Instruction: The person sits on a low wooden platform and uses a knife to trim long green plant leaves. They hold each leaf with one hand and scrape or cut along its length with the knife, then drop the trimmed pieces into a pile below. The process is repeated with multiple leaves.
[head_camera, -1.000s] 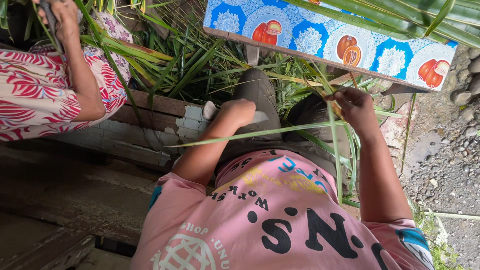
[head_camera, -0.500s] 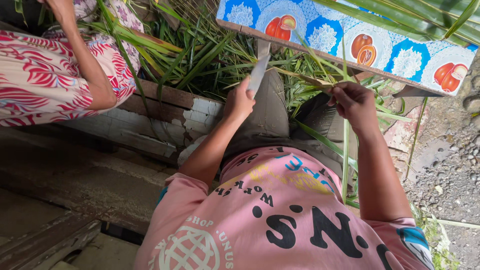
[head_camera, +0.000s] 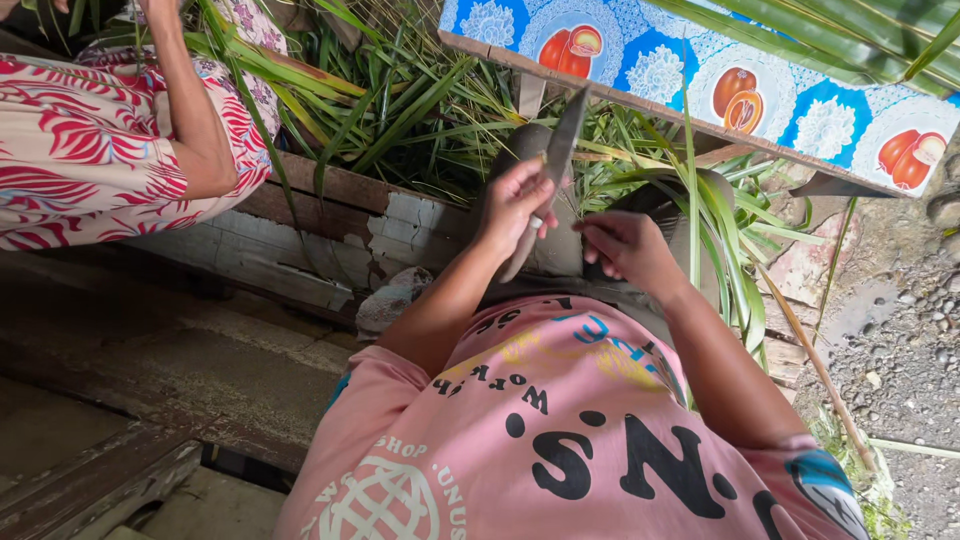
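**Knife in your left hand, leaf strip in your right, above the lap**

Surroundings first. A heap of long green leaves (head_camera: 420, 110) lay ahead of you, spilling over a weathered wooden ledge (head_camera: 330, 215). A board covered in blue patterned cloth with red fruit prints (head_camera: 700, 75) ran across the upper right, above the leaves. More leaves (head_camera: 735, 250) hung down just beside your right forearm, partly in front of your knee. To the right, bare gravel ground (head_camera: 900, 340). At upper left sat another person in a red-and-white patterned dress (head_camera: 90, 150), one arm (head_camera: 190, 120) raised among the leaves, well apart from your hands. A crumpled bit of cloth (head_camera: 390, 300) lay near the ledge below your left elbow.

Your left hand (head_camera: 515, 205) was closed around a knife (head_camera: 560, 140), its grey blade pointing up and away from you, slightly tilted. Your left forearm reached forward from the pink shirt (head_camera: 560, 430), elbow bent.

Your right hand (head_camera: 625, 250) sat just beside the left, a little lower, fingers curled and pinched narrow on a thin leaf strip (head_camera: 690, 170) that rose straight up from the hand. Whether the blade touched the strip could not be told.
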